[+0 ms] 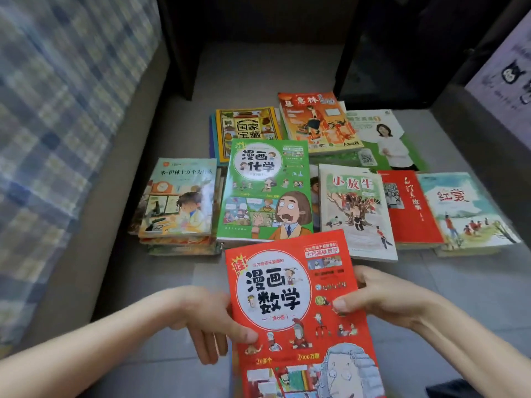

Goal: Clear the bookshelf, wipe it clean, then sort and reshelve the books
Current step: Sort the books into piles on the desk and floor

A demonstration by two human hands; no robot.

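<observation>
Head view: both forearms reach in from the bottom of the frame and hold a red book [275,294] tilted up at lower centre. The left hand [207,320] pinches its left edge, thumb flat on the cover, fingers pointing down and partly hidden behind the book. The right hand [382,294] grips the right edge, thumb on the cover and fingers curled behind.

The other books lie flat on the grey floor [459,297] at mid-frame, packed edge to edge and partly overlapping. Bare floor is open at lower left, to the right of the right hand, and in a strip at top centre between pieces of dark furniture [388,53]. Plaid fabric [57,110] fills the upper left.

The held cover reads 漫画数学 and 全6册. Just above it, a green book [264,191] reads 漫画化学. Behind that are a yellow book [247,127] reading 国家宝藏 and an orange magazine [316,122] reading 意林. To the right a pale book [356,208] reads 小放牛. Titles at far right are too blurred to read.
</observation>
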